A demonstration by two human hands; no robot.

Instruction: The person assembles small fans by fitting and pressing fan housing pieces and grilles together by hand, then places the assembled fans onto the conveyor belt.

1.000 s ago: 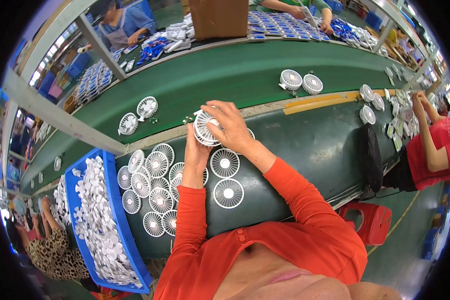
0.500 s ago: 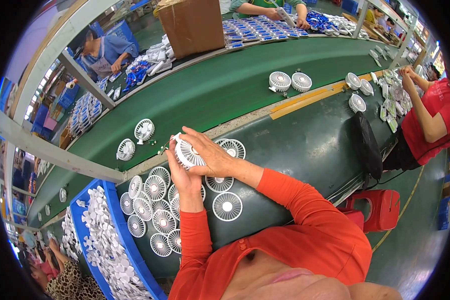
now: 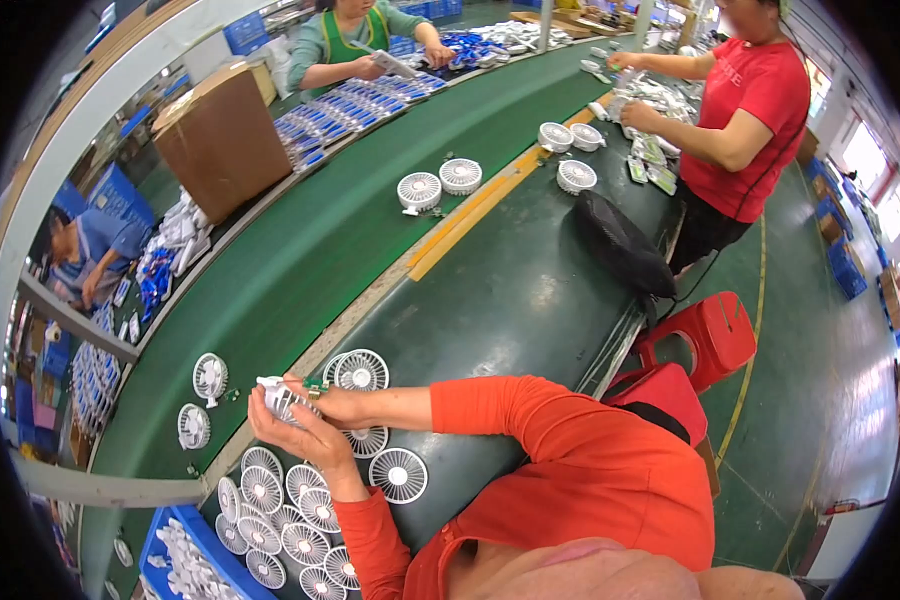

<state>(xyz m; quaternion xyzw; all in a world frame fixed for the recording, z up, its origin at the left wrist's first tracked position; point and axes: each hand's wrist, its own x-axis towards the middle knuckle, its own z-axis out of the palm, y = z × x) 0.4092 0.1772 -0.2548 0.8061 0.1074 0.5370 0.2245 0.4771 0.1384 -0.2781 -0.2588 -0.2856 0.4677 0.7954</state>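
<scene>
A white round fan head (image 3: 284, 403) with a ribbed side is held tilted between my hands at the belt-side edge of the work surface. Cupped beneath and round its near side, my left hand (image 3: 300, 435) grips it. My right hand (image 3: 338, 406) closes on its right side, with those fingers partly hidden. A small green circuit board (image 3: 316, 387) shows beside the fan head, by my right fingers. Under and beyond my right wrist lie white round grilles (image 3: 362, 370). One grille (image 3: 399, 475) lies apart near my right forearm, and several more (image 3: 304, 543) are heaped beside my left forearm.
Left of the heap stands a blue crate (image 3: 232, 565) of white fan blades. Along the green conveyor belt (image 3: 280, 290) sit fan heads (image 3: 210, 378). A metal frame bar (image 3: 110, 487) crosses at left. Right are a black mesh bag (image 3: 620, 245), red stool (image 3: 705, 345) and co-worker (image 3: 745, 120).
My view has swung toward the right. My right hand has gone from lying across the fan head's grille to its right side, and the fan head is turned more edge-on.
</scene>
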